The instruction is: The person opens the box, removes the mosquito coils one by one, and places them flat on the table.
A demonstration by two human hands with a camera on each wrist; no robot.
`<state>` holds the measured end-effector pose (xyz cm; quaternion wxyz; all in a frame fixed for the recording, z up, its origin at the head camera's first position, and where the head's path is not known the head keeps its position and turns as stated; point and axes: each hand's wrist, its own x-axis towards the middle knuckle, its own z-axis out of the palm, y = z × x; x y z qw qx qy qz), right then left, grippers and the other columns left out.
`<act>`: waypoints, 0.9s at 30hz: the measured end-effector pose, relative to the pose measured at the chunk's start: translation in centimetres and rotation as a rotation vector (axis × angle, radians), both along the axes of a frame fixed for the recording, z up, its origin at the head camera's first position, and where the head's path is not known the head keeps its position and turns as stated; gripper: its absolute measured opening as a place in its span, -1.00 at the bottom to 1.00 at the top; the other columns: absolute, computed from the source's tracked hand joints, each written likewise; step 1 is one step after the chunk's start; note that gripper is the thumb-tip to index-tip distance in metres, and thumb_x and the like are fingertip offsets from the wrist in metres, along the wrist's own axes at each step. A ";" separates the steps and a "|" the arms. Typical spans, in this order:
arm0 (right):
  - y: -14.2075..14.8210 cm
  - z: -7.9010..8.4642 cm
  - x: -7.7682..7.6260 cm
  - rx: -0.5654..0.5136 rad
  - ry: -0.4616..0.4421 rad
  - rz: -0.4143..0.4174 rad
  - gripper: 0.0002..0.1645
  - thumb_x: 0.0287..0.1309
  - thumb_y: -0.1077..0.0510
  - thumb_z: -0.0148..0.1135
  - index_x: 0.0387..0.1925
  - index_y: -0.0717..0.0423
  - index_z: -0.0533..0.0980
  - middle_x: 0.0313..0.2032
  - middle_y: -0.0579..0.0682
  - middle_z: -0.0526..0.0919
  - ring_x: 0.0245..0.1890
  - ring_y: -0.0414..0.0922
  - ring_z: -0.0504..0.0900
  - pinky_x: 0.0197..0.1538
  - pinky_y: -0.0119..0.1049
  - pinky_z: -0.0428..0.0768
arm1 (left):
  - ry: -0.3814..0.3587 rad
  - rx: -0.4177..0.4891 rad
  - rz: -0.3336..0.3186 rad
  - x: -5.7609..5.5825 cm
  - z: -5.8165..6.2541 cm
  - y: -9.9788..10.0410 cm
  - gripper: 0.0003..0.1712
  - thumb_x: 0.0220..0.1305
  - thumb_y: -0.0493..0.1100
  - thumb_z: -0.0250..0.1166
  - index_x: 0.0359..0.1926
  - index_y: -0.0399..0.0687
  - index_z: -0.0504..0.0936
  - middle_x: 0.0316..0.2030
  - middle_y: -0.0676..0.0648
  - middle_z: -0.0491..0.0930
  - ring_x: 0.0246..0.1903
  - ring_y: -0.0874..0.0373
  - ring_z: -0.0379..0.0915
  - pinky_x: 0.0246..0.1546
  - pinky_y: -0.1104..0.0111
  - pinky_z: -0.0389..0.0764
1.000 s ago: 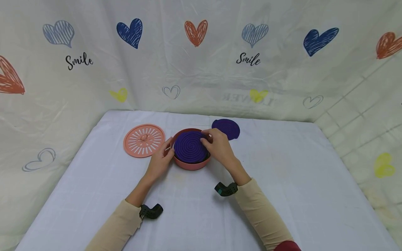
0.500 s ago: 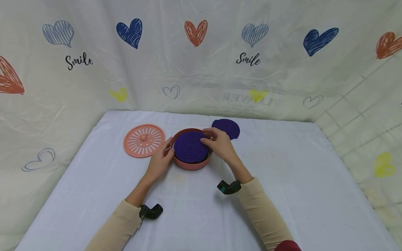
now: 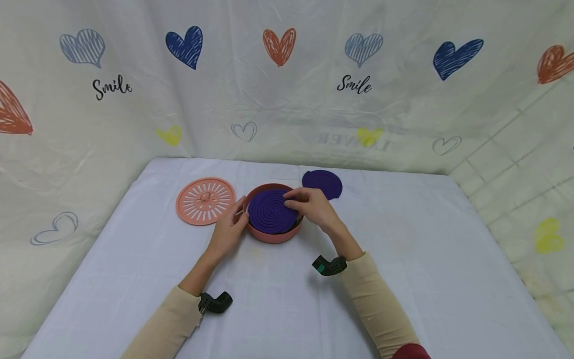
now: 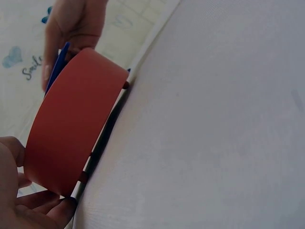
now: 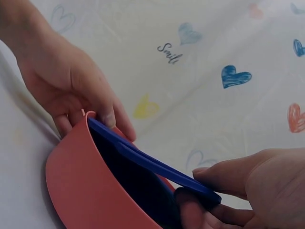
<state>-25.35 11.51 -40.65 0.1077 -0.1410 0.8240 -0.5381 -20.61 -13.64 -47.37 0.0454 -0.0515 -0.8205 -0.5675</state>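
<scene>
A purple mosquito coil point(image 3: 269, 212) lies tilted at the mouth of a round coral-red mosquito coil holder point(image 3: 272, 239). My right hand point(image 3: 317, 207) pinches the coil's right edge between thumb and fingers. In the right wrist view that side of the coil point(image 5: 162, 167) stands raised above the rim, while its far side rests inside near the left thumb. The left hand point(image 3: 227, 232) grips the holder's left wall; the left wrist view has its fingers around the wall of the holder point(image 4: 76, 119). The holder's floor is mostly hidden.
A slotted coral lid point(image 3: 205, 201) with a small central knob lies left of the holder. Behind the right hand, another purple coil point(image 3: 326, 183) lies flat on the white-covered table point(image 3: 403, 239). A heart-print curtain point(image 3: 314, 99) hangs behind.
My right hand's fingertips have shifted slightly inward over the coil and drawn closer together, and its wrist has moved a little to the right. The left hand and the holder have stayed still.
</scene>
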 end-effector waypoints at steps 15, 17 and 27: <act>0.1 -0.1 -0.1 -0.014 -0.043 -0.007 -0.69 0.26 0.14 0.35 0.02 0.13 0.68 -0.10 0.13 0.75 -0.44 -0.21 0.62 -0.34 -0.41 0.65 | -0.010 -0.013 -0.004 0.4 1.0 0.2 -0.38 0.51 -0.16 0.07 0.51 -0.15 0.23 0.44 -0.24 0.33 0.36 -0.12 0.38 0.36 0.12 0.45; 0.1 -0.1 -0.1 -0.008 -0.037 -0.005 -0.69 0.26 0.15 0.35 0.02 0.13 0.68 -0.10 0.13 0.75 -0.42 -0.22 0.62 -0.34 -0.42 0.64 | -0.015 -0.017 -0.004 0.4 1.1 0.2 -0.39 0.52 -0.17 0.06 0.51 -0.17 0.22 0.44 -0.25 0.31 0.37 -0.12 0.37 0.38 0.12 0.43; 0.3 -0.2 -0.3 -0.023 -0.041 -0.003 -0.71 0.28 0.16 0.33 0.00 0.13 0.70 -0.06 0.12 0.74 -0.35 -0.24 0.63 -0.31 -0.43 0.65 | 0.019 -0.035 -0.001 0.0 0.0 -0.1 -0.39 0.52 -0.10 0.07 0.51 -0.08 0.25 0.45 -0.16 0.33 0.35 -0.07 0.40 0.36 0.12 0.46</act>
